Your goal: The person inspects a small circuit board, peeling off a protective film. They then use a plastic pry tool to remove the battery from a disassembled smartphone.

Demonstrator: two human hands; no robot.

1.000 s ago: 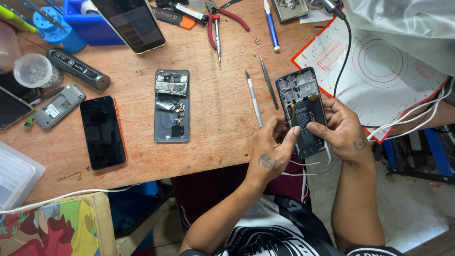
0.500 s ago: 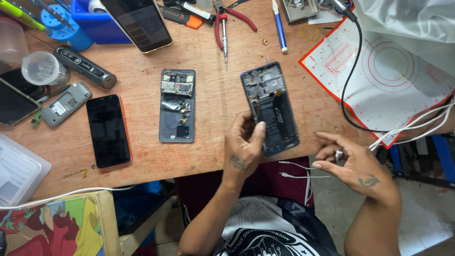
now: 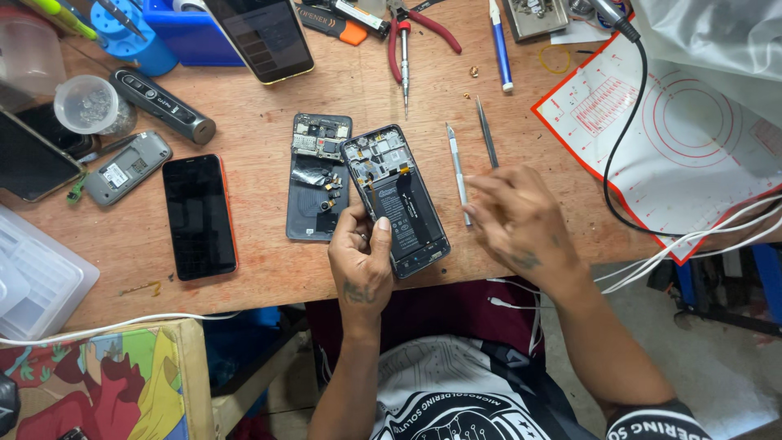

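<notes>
My left hand (image 3: 361, 265) grips the near end of an opened phone (image 3: 394, 194), whose black battery and circuit board are exposed. The phone lies tilted on the wooden table. Touching its left side is a second opened phone body (image 3: 316, 176) with bare boards. My right hand (image 3: 519, 218) hovers just right of the opened phone, fingers spread, over the near end of a thin metal scalpel-like tool (image 3: 457, 169). Next to that tool lies a pair of dark tweezers (image 3: 487, 142). I cannot see anything in the right hand.
A black phone (image 3: 199, 214) lies at the left, with a small grey handset (image 3: 127, 168) and a black cylinder tool (image 3: 162, 104) beyond it. Red-handled pliers (image 3: 405, 37), a blue pen (image 3: 499, 45) and another phone (image 3: 265, 34) lie at the back. A white mat (image 3: 692, 122) with cables covers the right.
The opened phone moved left across the table, from the mat's edge to beside the second phone body. My right hand let go of it, dropped off the table edge, then came up by the tools.
</notes>
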